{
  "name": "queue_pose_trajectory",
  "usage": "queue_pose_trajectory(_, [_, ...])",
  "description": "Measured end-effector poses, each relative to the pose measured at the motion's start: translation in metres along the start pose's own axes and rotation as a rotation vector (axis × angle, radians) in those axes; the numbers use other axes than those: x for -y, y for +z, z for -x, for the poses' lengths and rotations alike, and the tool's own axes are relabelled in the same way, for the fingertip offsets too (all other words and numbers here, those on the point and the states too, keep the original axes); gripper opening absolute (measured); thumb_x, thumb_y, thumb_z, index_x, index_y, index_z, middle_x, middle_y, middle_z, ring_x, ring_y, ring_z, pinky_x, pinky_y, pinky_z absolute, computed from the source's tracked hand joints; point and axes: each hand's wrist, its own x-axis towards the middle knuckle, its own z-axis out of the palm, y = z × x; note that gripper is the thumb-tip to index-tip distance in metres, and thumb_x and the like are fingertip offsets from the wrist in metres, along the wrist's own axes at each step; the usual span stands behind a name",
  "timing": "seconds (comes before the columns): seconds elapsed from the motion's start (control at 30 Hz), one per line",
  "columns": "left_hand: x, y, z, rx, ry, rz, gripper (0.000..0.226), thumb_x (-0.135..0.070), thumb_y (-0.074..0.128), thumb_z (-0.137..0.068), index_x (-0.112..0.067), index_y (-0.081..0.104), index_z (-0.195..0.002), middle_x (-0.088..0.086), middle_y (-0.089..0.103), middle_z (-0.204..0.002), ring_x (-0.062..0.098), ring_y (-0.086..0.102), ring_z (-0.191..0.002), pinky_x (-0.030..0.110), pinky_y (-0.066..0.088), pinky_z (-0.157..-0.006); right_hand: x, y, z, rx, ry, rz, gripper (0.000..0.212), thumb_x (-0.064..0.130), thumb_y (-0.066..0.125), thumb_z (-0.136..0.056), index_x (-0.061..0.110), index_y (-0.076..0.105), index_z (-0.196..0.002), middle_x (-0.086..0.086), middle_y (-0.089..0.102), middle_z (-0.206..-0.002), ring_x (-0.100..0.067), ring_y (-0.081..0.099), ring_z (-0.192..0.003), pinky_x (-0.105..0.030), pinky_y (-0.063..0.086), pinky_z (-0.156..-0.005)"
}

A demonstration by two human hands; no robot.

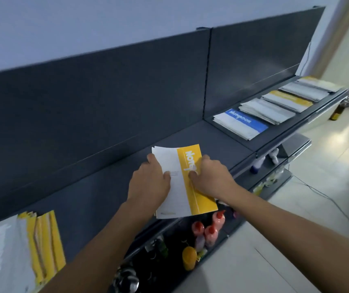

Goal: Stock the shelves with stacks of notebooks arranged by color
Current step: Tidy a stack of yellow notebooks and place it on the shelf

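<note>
Gripping the yellow notebook stack (185, 182) from both sides, left hand (150, 185) and right hand (210, 178) over the shelf (106, 187)

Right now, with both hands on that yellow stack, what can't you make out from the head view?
- Word on the yellow stack: its middle is covered by the right hand.
- How many notebooks it holds: left hand and the angle hide its edges.
- Yellow pile at lower left: blurred, cut by the frame edge.
- Far stacks: too small to read.
- Bottles on the lower shelf: dark, labels unreadable.
</note>
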Motion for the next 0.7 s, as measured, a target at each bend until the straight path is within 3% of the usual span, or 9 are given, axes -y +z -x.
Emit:
queue_pose_trajectory(0.17, [-0.09, 0.041, -0.032, 0.055, 0.058, 0.008, 0.042, -0.038, 0.05, -0.098, -0.011, 0.037, -0.127, 0.012, 0.058, -0.113, 0.031, 0.058, -0.097, 0.039, 0.047, -0.07, -0.088, -0.045, -0.028, -0.026, 0.049, 0.003, 0.031, 0.04, 0.053, -0.096, 0.012, 0.041, -0.099, -0.009, 0.057, -0.094, -0.036, 0.062, -0.093, -0.035, 0.04, -0.064])
queue_pose_trajectory(0.27, [-0.136, 0.058, -0.049, 0.101, 0.074, 0.006, 0.041, -0.039, 0.051, -0.098, -0.013, 0.037, -0.126, 0.011, 0.058, -0.114, 0.03, 0.058, -0.098, 0.04, 0.049, -0.072, -0.129, -0.071, -0.044, -0.011, 0.088, -0.015, 0.031, 0.039, 0.053, -0.095, 0.011, 0.044, -0.101, -0.008, 0.059, -0.095, -0.033, 0.061, -0.09, -0.038, 0.047, -0.067])
queue_pose_trajectory(0.43, [-0.199, 0.084, -0.089, 0.119, 0.161, -0.014, 0.042, -0.04, 0.052, -0.098, -0.013, 0.037, -0.127, 0.011, 0.058, -0.117, 0.026, 0.055, -0.094, 0.036, 0.041, -0.067, -0.187, -0.103, -0.075, -0.076, 0.143, -0.103, 0.03, 0.037, 0.056, -0.095, 0.01, 0.047, -0.102, -0.005, 0.06, -0.085, -0.024, 0.06, -0.074, -0.037, 0.051, -0.063])
queue_pose_trajectory(0.57, [-0.243, 0.111, -0.123, 0.163, 0.213, -0.018, 0.045, -0.04, 0.053, -0.098, -0.014, 0.036, -0.131, 0.01, 0.058, -0.117, 0.026, 0.055, -0.096, 0.036, 0.042, -0.067, -0.232, -0.117, -0.104, -0.088, 0.229, -0.121, 0.031, 0.038, 0.055, -0.092, 0.01, 0.047, -0.104, -0.003, 0.058, -0.088, -0.027, 0.057, -0.083, -0.038, 0.048, -0.067])
queue_pose_trajectory(0.7, [-0.287, 0.141, -0.164, 0.18, 0.276, 0.047, 0.058, -0.039, 0.053, -0.098, -0.012, 0.029, -0.143, 0.011, 0.058, -0.119, 0.031, 0.058, -0.106, 0.041, 0.051, -0.078, -0.275, -0.138, -0.142, -0.134, 0.281, -0.089, 0.03, 0.039, 0.054, -0.092, 0.014, 0.045, -0.104, -0.002, 0.058, -0.088, -0.017, 0.048, -0.068, -0.034, 0.039, -0.059])
